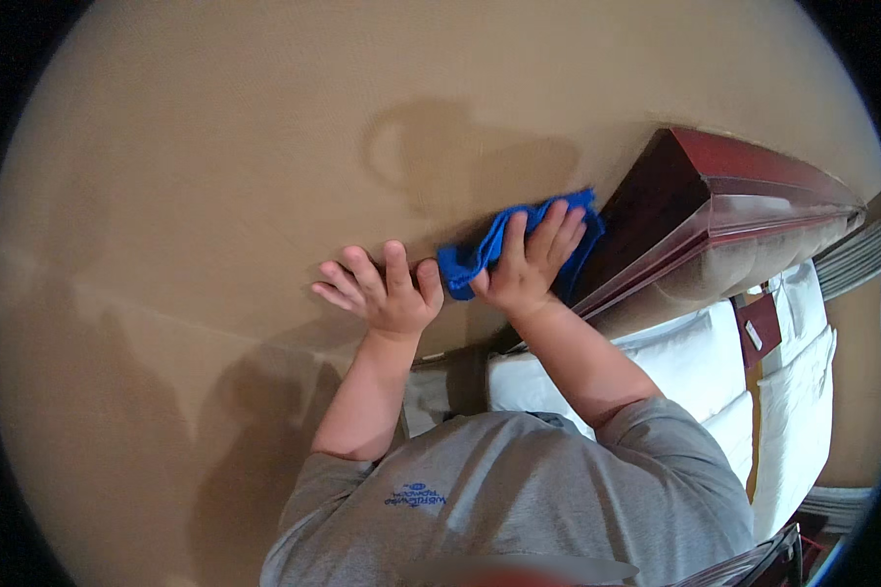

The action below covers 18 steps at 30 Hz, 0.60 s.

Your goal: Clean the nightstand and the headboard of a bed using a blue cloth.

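Note:
My right hand (528,268) presses a bunched blue cloth (493,246) flat-fingered against the beige wall (264,169). Its thumb sits at a fold of the cloth, and the cloth's far corner reaches the end of a dark wooden headboard (653,202). To the left, my left hand (393,297) has its fingers spread and holds nothing. Its palm faces the wall; whether it touches the surface I cannot tell. The left thumb is close to the cloth's near edge.
The headboard juts from the wall on the right, with a padded panel (734,257) below its ledge. White pillows (675,352) lie under my right arm. Farther right are a dark red surface (758,330) bearing a small white object, more white bedding (796,411) and grey curtains (855,253).

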Available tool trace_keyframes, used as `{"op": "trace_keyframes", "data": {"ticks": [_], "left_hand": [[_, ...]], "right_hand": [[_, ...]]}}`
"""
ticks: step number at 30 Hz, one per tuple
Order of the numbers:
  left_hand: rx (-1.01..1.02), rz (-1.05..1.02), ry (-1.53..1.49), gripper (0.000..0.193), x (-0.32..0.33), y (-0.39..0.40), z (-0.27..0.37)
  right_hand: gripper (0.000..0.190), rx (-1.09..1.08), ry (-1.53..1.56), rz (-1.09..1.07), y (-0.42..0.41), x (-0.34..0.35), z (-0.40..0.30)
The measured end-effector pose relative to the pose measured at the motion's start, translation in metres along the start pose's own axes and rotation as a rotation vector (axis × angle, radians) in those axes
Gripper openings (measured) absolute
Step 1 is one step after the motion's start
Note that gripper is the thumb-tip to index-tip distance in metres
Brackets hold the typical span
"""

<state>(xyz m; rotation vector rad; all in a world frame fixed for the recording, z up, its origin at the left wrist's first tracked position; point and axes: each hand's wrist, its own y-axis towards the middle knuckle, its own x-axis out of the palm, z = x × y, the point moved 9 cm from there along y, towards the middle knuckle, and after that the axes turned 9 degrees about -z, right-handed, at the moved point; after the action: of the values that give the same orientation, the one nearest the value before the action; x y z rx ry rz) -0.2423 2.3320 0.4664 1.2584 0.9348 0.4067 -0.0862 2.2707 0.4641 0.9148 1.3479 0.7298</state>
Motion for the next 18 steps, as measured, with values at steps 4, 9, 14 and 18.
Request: {"op": "trace_keyframes", "data": {"ticks": [4, 9, 14, 18], "left_hand": [[-0.002, -0.011, -0.015, 0.062, 0.001, -0.003, 0.000], [0.021, -0.026, 0.009, 0.060, 0.001, -0.005, -0.001], [0.010, -0.035, 0.013, 0.060, 0.002, -0.008, -0.002], [0.029, 0.001, 0.022, 0.059, 0.003, -0.001, 0.003]], "right_hand": [[0.076, -0.051, 0.002, -0.017, -0.035, 0.016, -0.002], [0.079, 0.018, 0.072, -0.089, 0.010, -0.005, -0.004], [0.082, -0.024, 0.020, -0.004, 0.048, -0.025, -0.005], [0.084, -0.065, -0.009, -0.028, -0.009, 0.007, 0.001]]}}
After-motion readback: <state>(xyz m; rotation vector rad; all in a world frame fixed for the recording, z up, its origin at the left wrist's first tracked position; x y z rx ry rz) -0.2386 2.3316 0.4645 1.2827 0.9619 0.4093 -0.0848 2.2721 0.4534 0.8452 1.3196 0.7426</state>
